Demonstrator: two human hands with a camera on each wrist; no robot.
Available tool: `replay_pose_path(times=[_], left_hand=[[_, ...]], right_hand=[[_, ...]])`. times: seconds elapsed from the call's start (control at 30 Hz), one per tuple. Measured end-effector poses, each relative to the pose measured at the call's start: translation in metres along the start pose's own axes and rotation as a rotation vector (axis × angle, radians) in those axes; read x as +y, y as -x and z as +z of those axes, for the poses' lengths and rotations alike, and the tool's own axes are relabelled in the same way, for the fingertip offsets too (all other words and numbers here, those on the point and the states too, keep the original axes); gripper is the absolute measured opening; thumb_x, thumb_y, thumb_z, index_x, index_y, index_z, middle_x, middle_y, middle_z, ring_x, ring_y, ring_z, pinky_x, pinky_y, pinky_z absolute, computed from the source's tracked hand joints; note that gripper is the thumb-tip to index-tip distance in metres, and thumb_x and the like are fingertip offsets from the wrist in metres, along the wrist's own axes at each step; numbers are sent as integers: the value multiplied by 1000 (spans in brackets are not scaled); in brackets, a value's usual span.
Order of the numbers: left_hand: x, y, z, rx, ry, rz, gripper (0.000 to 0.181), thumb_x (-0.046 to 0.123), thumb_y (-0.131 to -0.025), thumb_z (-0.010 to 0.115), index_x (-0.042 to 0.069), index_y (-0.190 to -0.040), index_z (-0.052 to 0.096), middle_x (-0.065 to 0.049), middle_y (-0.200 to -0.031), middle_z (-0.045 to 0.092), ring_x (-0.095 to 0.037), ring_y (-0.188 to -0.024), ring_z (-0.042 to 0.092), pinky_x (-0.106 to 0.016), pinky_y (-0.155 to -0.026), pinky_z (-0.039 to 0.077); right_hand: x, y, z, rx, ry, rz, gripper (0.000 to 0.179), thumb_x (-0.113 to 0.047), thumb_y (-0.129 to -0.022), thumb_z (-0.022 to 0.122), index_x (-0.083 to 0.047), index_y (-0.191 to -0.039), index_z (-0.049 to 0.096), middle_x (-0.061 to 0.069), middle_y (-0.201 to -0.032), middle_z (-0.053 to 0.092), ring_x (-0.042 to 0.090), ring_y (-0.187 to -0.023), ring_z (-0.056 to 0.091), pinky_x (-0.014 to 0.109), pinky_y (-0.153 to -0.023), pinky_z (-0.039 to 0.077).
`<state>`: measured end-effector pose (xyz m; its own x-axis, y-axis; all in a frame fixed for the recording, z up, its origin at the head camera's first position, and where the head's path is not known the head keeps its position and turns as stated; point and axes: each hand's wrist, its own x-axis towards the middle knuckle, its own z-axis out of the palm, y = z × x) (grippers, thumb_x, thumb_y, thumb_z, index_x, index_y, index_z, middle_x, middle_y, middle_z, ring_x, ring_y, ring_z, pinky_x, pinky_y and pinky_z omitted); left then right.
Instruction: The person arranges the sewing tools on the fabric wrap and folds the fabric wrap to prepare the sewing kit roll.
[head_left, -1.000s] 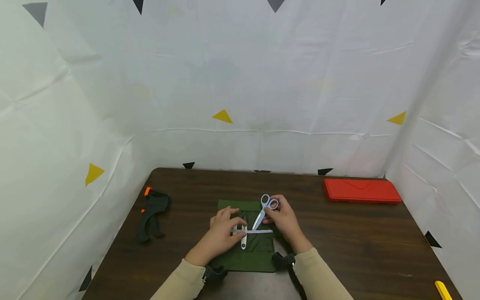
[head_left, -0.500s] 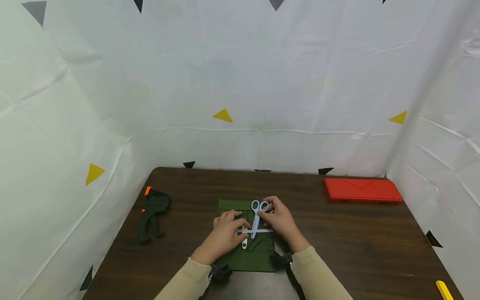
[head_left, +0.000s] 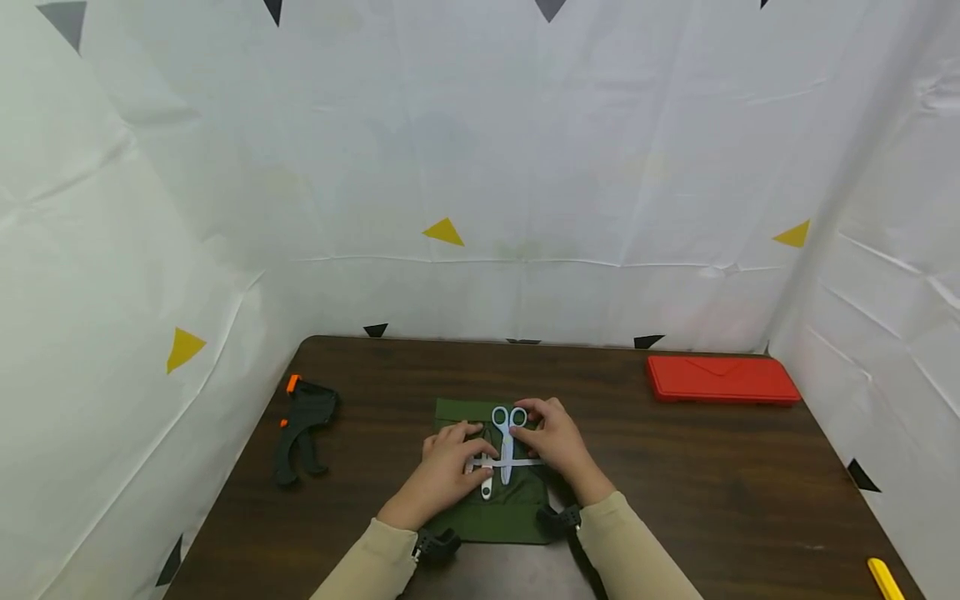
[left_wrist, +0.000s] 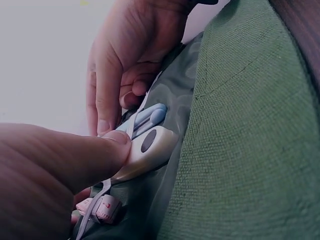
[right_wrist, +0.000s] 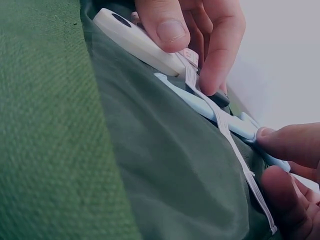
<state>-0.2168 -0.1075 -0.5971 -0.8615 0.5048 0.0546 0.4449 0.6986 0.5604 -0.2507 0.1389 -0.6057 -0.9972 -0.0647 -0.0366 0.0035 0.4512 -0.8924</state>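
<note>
Blue scissors (head_left: 507, 451) are lying under the elastic (right_wrist: 221, 121) on green cloth (head_left: 495, 525); my right hand (head_left: 561, 443) is pinching them, my loosely spread left hand (head_left: 446, 468) is pressing the white tool (right_wrist: 136, 43), probably steadying it.

We can pass across the tabletop (head_left: 675, 475) between the green cloth (head_left: 502, 523) and red case (head_left: 724, 381); leftward, the dark orange-tipped tool (head_left: 309, 411) blocks us.

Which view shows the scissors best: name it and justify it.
The head view: the scissors show nearly whole, finger loops to tip, crossed by the white elastic band. The left wrist view shows mainly the tip end; the right wrist view shows the blades, the handles partly covered by the right hand.
</note>
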Motion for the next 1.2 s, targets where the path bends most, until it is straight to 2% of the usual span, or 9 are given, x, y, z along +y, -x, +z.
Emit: replay_pose_path(times=[0.37,0.6,0.83,1.2], left_hand=[[-2,0,1,-1,3,-2,23,43,-104,76,41,-127,74,-6,-167,50,-38,-157,41,-70,-117,29],[-2,1,1,-6,9,-3,23,42,-103,77,39,-126,74,-6,-167,51,-38,-157,41,-70,-117,28],[-1,0,0,-9,10,-10,23,42,-104,76,38,-126,74,-5,-168,51,-41,-159,38,-71,-118,28],[1,1,-3,-18,18,-8,23,41,-104,76,37,-127,75,-6,-168,51,-41,-159,37,-71,-118,28]], right_hand=[[1,1,-4,-60,-6,-34,33,-19,-98,85,-16,-130,78,10,-111,56,18,-71,57,30,-61,60],[1,3,-6,-113,-31,-46,22,-8,-99,78,-11,-121,81,11,-109,58,17,-71,58,28,-64,59],[0,3,-7,-119,-36,-35,21,-8,-99,77,-12,-119,80,10,-108,59,18,-72,58,28,-64,58],[0,3,-8,-117,21,-43,17,-6,-98,75,-12,-113,81,10,-106,60,19,-73,59,29,-63,58]])
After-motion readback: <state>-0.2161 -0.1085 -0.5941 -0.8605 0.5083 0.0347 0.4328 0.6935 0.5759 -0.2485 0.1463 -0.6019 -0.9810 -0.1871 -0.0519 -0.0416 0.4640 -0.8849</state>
